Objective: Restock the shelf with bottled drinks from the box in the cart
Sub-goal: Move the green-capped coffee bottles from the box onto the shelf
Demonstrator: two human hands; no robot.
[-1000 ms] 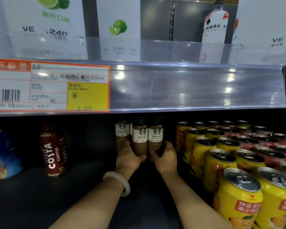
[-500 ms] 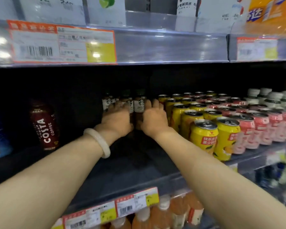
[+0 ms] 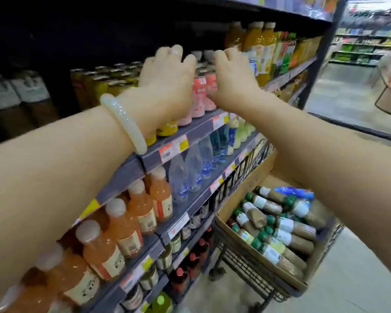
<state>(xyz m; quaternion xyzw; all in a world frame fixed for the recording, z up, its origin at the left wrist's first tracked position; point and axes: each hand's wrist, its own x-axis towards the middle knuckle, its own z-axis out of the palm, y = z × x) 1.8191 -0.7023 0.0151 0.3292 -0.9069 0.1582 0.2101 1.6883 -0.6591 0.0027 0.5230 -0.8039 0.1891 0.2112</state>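
- Both hands, left [image 3: 167, 73] and right [image 3: 231, 74], are held empty with loosely curled fingers at the shelf [image 3: 190, 132] front edge.
- Judged next: bottles [image 3: 280, 233] are to be fetched from the box [image 3: 246, 188].

bottled drinks [image 3: 278, 227]: brown coffee-coloured bottles with green caps and pale labels, lying on their sides, heaped in the box.
box [image 3: 253, 177]: open brown cardboard, sitting in the cart.
cart [image 3: 253, 267]: dark wire basket, just beside the shelf.
shelf [image 3: 167, 141]: grey tiers with price tags; blurred, apparently well stocked.
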